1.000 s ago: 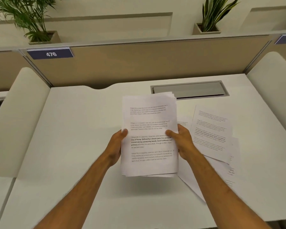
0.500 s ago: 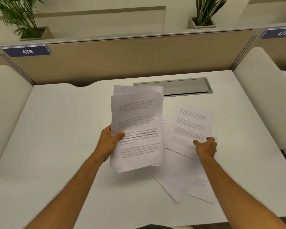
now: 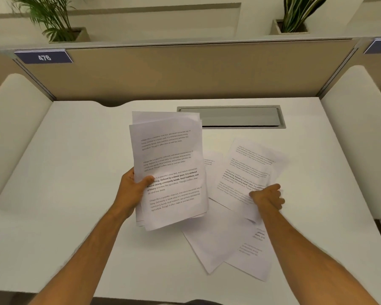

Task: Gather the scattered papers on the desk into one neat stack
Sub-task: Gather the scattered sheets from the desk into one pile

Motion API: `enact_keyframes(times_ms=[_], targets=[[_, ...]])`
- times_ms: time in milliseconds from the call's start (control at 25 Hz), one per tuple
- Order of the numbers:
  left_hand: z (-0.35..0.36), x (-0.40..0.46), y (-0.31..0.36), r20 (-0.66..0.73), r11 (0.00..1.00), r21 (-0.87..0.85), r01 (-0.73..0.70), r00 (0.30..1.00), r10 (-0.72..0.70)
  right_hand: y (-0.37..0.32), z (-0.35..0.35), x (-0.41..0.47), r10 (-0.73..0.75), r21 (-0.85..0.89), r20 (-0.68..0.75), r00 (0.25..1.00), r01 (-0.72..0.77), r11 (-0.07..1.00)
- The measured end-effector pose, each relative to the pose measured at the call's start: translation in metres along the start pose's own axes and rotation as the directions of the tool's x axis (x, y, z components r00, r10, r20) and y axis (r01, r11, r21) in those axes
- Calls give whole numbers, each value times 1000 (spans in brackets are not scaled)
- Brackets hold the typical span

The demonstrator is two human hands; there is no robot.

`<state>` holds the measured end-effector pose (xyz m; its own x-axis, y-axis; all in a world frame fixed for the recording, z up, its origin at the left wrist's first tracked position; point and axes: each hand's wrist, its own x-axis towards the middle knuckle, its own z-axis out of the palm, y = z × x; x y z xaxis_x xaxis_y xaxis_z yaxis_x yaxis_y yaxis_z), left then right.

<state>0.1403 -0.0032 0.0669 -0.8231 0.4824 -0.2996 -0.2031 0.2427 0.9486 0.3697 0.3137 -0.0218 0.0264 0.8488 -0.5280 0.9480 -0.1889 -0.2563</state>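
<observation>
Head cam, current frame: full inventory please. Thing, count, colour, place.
held stack of papers: one bundle, white with black print, lifted above the desk centre in the left hand
loose sheets: several overlapping, exact count unclear, white, desk right of the stack
top loose sheet: one, white with print, being lifted at its near edge by the right hand
desk: one, white
cable hatch: one, grey, set into the desk's far side
partition: one, beige, behind the desk
number plate 476: one, dark blue, partition's left top
potted plants: two, green, ledge behind
left hand: gripping the stack
right hand: pinching the top loose sheet
</observation>
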Motion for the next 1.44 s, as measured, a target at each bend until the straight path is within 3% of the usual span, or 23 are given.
enact_keyframes(times_ms=[120, 240, 320, 400, 480, 560, 880, 1000, 1120, 1240, 1360, 1440], targets=[[-2, -5, -1, -12, 1000, 1, -6, 1000, 6, 4, -2, 6, -31, 130, -9, 999, 32, 991], [-7, -8, 1, -12, 1000, -9, -8, 1000, 8, 6, -10, 6, -53, 403, 19, 998, 41, 914], [-11, -8, 3, -2, 999, -52, -1, 1000, 1, 6, -21, 4, -91, 585, 97, 991, 17, 811], [-15, -7, 4, 39, 992, -124, 21, 999, -16, 3, -35, -5, -236, 771, 187, 954, 6, 637], [-19, -5, 8, 100, 979, -196, 59, 994, -40, -7, -51, -23, -380, 844, 223, 897, 17, 536], [-23, -1, 11, 157, 961, -253, 110, 985, -71, -23, -64, -47, -500, 863, 240, 832, 53, 503], [-39, 8, 8, 484, 911, -292, 293, 866, -123, -70, -40, -151, -779, 878, 449, 437, -58, 474], [-48, 12, -3, 518, 895, -287, 341, 841, -154, -76, -22, -164, -786, 847, 485, 383, 17, 531], [-54, 21, -7, 477, 911, -249, 328, 860, -180, -74, -13, -163, -761, 818, 491, 424, 78, 571], [-56, 32, -4, 444, 931, -189, 313, 873, -203, -71, -7, -152, -702, 800, 480, 526, 67, 596], [-54, 38, -2, 387, 954, -113, 279, 896, -216, -57, 5, -129, -545, 730, 350, 762, 143, 669], [-53, 41, -3, 341, 965, -87, 248, 918, -205, -34, 19, -110, -393, 538, 163, 905, 252, 804]])
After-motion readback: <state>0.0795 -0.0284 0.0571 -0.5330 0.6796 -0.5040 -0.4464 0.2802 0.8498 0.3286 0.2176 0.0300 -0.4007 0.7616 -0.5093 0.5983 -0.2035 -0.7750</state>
